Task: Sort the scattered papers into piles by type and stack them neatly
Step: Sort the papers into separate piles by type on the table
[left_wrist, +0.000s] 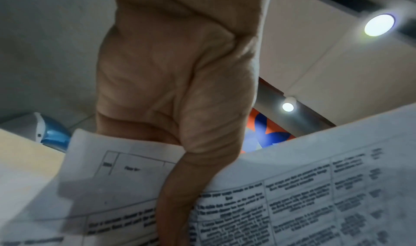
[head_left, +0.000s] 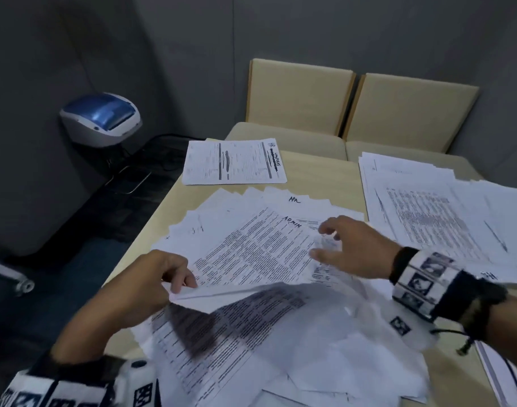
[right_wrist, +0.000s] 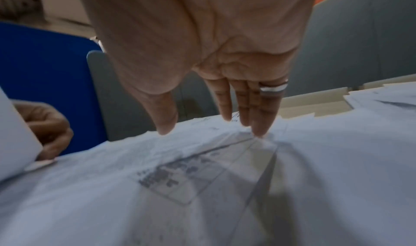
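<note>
- White printed sheet (head_left: 251, 254), lifted at its near edge, is pinched by the left hand (head_left: 145, 286).
- Right hand (head_left: 354, 248) hovers, fingers relaxed, over the fanned papers (head_left: 222, 212) on the surface (head_left: 319, 171).

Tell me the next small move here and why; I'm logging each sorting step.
Probably lift the ADMIN sheet clear. The left hand already pinches its near corner, raised off the scattered papers, and the right hand reaches open toward its far edge.
</note>
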The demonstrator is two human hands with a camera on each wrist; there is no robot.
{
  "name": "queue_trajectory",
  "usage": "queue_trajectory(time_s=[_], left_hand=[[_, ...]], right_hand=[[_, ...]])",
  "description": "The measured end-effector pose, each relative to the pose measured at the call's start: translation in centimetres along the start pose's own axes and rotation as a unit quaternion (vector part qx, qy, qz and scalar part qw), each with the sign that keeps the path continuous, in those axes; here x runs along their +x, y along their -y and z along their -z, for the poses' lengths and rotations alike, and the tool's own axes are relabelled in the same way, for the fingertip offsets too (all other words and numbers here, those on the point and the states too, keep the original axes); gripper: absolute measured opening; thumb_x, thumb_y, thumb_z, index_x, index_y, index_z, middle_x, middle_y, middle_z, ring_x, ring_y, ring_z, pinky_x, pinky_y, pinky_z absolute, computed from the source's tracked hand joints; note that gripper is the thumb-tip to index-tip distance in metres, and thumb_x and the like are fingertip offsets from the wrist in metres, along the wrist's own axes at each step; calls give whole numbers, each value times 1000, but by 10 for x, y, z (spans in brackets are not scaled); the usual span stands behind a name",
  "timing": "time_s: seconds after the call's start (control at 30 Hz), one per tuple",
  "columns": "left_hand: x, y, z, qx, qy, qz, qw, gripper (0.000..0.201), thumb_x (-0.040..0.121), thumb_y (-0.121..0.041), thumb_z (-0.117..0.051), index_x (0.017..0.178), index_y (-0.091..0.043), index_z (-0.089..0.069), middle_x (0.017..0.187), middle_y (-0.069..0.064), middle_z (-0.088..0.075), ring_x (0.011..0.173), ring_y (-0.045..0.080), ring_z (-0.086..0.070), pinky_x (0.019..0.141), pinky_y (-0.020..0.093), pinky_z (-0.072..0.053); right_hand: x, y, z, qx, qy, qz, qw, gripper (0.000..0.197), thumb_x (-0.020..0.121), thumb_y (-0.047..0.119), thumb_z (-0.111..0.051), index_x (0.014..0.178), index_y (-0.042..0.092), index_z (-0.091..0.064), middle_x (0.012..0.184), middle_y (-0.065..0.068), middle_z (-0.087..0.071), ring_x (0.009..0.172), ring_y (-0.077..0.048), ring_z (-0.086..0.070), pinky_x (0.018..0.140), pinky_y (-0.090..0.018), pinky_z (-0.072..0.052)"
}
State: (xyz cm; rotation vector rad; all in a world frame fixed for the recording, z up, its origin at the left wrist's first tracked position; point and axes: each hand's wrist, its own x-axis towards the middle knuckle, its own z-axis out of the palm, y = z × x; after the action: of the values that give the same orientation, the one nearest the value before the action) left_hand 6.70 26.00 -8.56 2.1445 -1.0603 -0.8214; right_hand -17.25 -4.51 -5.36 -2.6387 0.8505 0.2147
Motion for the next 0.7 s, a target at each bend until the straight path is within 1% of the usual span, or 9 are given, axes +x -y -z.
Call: queue_trajectory(time_s=[0.1, 0.17, 0.23, 0.33, 0.4, 0.43, 0.53, 0.6, 0.7], left_hand=[[-6, -2, 9, 15, 13, -14, 1000, 53, 75, 25, -57, 60, -26, -52, 87, -4, -78, 81, 6, -70, 79, 36, -54], [-12, -8, 13, 15, 16, -37, 999, 45, 86, 14, -69, 70, -27, -63, 82, -8, -75, 76, 6, -65, 72, 30, -51], [-15, -11, 15, -22, 35, -50, 998, 34, 93, 8, -67, 92, -24, -77, 94, -8, -78, 89, 9, -73, 80, 29, -56], [-18, -8, 17, -56, 27, -32, 998, 24, 100, 1, -62, 104, -16, -77, 100, 7, -79, 98, 27, -75, 93, 51, -59], [-18, -7, 17, -91, 12, -22, 996, 15, 102, -8, -64, 103, -15, -77, 101, 10, -79, 98, 32, -75, 94, 56, -58], [-19, -9, 17, -112, 7, -17, 994, 12, 102, -12, -65, 103, -15, -77, 101, 8, -80, 98, 30, -76, 95, 54, -58], [-20, -14, 14, -177, -13, -14, 984, 17, 98, -23, -70, 114, -20, -73, 110, 2, -79, 102, 19, -77, 96, 47, -59], [-20, -16, 12, -205, -24, -24, 978, 23, 98, -23, -70, 121, -23, -71, 115, 0, -78, 106, 18, -76, 98, 45, -59], [-21, -25, 7, -242, 0, -25, 970, 20, 100, -18, -64, 116, -12, -73, 111, 5, -80, 105, 22, -76, 98, 43, -58]], right_hand=[[9, 11, -24, -48, 20, -25, 998, 108, 71, 86, -66, 150, 18, -37, 141, -3, -46, 125, -21, -46, 102, -43, -47], [15, 12, -30, -32, 27, -58, 997, 113, 68, 80, -75, 151, 15, -33, 139, -6, -45, 123, -24, -48, 97, -40, -49], [21, 14, -29, 7, 33, -84, 996, 99, 70, 64, -85, 142, 12, -41, 128, -6, -53, 109, -24, -55, 83, -35, -49], [20, 17, -29, 148, -30, -69, 986, 17, 85, 16, -76, 93, 12, -61, 87, 2, -64, 83, -28, -59, 67, -31, -42], [6, 23, -28, 261, -54, -10, 964, 33, 84, 2, -65, 60, 21, -54, 61, 14, -55, 65, -17, -49, 60, -25, -38], [-7, 29, -26, 326, -59, 24, 943, 34, 83, 2, -65, 57, 22, -56, 61, 14, -55, 64, -12, -48, 61, -24, -39], [-47, 55, -18, 487, -75, 116, 863, 33, 97, -6, -63, 88, 22, -78, 87, 1, -75, 78, -8, -68, 76, -34, -55], [-66, 64, -23, 523, -114, 91, 840, 40, 102, 0, -59, 98, 32, -82, 97, 8, -81, 91, -4, -75, 92, -37, -57], [-93, 73, -40, 628, -153, 89, 758, 27, 94, 18, -71, 120, 20, -77, 122, -9, -76, 115, -32, -72, 87, -38, -62]])
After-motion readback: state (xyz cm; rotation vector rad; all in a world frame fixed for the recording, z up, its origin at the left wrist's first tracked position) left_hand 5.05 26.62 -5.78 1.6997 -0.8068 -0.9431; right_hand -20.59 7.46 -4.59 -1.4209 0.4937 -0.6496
